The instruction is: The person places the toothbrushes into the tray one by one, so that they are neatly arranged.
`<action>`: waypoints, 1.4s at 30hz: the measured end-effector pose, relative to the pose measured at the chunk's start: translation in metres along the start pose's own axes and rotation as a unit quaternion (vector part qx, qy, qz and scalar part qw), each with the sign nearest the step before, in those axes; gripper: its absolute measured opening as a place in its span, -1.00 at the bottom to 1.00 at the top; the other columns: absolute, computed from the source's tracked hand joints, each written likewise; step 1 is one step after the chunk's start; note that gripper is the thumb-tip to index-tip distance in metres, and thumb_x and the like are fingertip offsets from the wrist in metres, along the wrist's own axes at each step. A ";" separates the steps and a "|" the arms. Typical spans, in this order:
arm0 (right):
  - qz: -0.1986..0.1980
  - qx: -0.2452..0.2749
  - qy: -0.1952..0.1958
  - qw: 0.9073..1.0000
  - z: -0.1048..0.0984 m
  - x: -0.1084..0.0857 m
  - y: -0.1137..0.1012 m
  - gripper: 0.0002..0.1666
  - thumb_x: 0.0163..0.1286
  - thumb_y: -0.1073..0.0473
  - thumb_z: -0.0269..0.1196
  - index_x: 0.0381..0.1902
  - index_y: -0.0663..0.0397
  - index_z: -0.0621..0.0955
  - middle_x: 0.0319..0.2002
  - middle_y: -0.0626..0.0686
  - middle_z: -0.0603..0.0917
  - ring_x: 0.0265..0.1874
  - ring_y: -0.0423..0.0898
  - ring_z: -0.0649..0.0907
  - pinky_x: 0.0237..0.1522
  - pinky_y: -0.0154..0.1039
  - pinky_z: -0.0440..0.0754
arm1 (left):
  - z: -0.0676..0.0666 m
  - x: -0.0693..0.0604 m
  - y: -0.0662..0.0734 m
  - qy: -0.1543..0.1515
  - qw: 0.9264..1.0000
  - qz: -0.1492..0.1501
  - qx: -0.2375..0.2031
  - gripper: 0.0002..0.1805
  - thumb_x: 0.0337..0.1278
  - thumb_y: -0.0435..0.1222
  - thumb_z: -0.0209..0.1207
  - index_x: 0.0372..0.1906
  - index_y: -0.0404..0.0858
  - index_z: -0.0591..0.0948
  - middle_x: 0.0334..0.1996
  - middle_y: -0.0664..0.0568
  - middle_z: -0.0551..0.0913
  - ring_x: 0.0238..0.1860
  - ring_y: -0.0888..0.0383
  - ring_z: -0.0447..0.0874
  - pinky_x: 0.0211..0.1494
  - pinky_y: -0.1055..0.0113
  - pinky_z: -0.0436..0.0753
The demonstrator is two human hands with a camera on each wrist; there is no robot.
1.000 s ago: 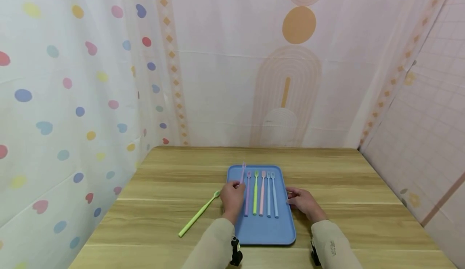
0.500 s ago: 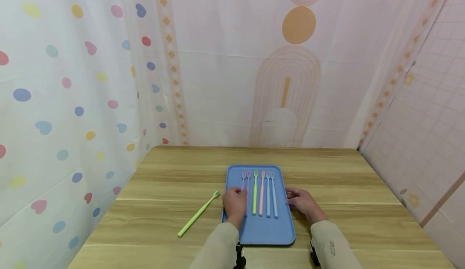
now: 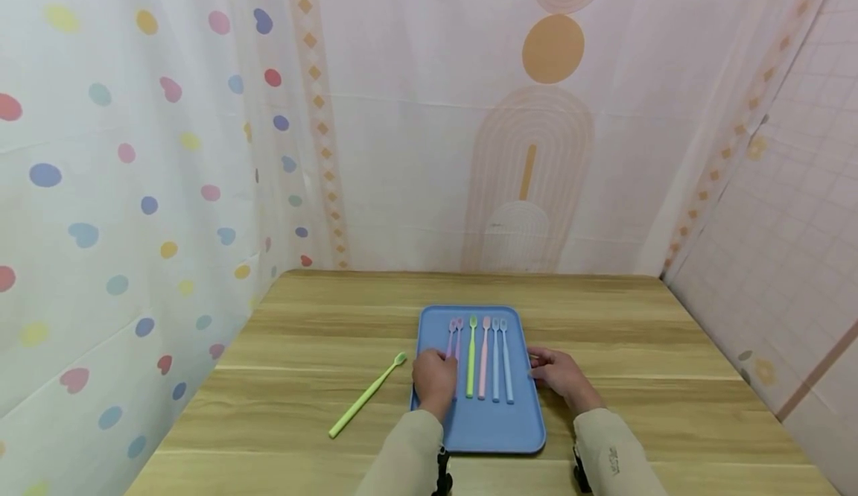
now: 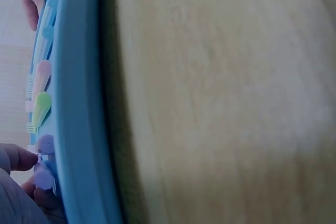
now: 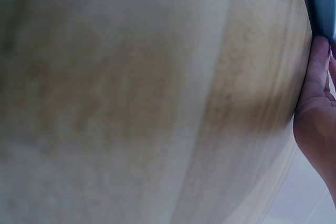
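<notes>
On the blue tray several toothbrushes lie side by side, heads away from me. My left hand pinches the leftmost purple toothbrush by its handle, low over the tray. Close against it lies the other purple toothbrush. In the left wrist view the finger and thumb meet at the round purple handle end. My right hand holds the tray's right edge; the right wrist view shows a straight digit against the tray side, the other fingers partly hidden.
To the right on the tray are a green toothbrush, a pink one and two light-blue toothbrushes. A second green toothbrush lies slantwise on the wooden table, left of the tray. Patterned curtains surround the table.
My left hand has brought the purple toothbrush down and slightly nearer me, so it lies alongside the other purple one. The right hand has stayed at the tray's edge.
</notes>
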State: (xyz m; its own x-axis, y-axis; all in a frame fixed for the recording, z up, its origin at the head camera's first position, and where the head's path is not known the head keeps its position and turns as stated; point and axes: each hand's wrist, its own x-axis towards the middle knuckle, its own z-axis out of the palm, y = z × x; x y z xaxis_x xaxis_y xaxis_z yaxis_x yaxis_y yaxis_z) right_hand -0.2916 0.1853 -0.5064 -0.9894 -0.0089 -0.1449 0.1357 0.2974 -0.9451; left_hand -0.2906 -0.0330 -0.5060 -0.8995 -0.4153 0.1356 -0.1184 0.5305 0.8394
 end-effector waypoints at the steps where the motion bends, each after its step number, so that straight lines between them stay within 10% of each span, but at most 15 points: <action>1: 0.001 0.001 0.001 1.000 0.000 0.000 0.000 -0.42 0.23 0.56 0.20 0.26 0.49 0.46 -0.13 0.24 0.60 -0.19 -0.01 0.62 -0.12 -0.10 0.66 | 0.000 0.000 0.000 -0.001 1.000 0.002 0.002 -0.89 0.03 -0.44 0.25 -0.53 -0.37 0.65 -0.61 -0.06 0.58 -0.57 0.04 0.53 -0.46 0.12 0.55; 22: -0.002 0.002 0.007 1.000 -0.003 -0.001 0.002 -0.43 0.21 0.55 0.19 0.23 0.49 0.48 -0.16 0.23 0.62 -0.22 -0.02 0.63 -0.14 -0.11 0.67 | -0.004 0.007 0.012 -0.016 0.999 0.024 -0.023 -0.78 0.11 -0.42 0.26 -0.14 -0.46 0.68 -0.27 -0.24 0.69 -0.27 -0.07 0.65 -0.15 0.00 0.64; 42: -0.007 0.005 0.003 1.000 0.001 -0.003 -0.002 -0.43 0.21 0.55 0.19 0.23 0.51 0.48 -0.16 0.23 0.63 -0.22 -0.01 0.63 -0.14 -0.10 0.67 | -0.045 0.052 0.003 -0.010 0.996 0.093 -0.016 -0.71 0.10 -0.36 0.31 -0.06 -0.39 0.70 -0.35 -0.08 0.64 -0.36 0.02 0.57 -0.29 0.09 0.55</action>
State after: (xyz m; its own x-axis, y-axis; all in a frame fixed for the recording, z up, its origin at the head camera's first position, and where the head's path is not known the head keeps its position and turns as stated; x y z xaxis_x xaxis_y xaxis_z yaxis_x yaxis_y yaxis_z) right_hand -0.2891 0.1840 -0.5044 -0.9916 -0.0074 -0.1290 0.1214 0.2870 -0.9502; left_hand -0.3188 -0.0857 -0.4730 -0.9130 -0.2975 0.2792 0.0633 0.5727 0.8173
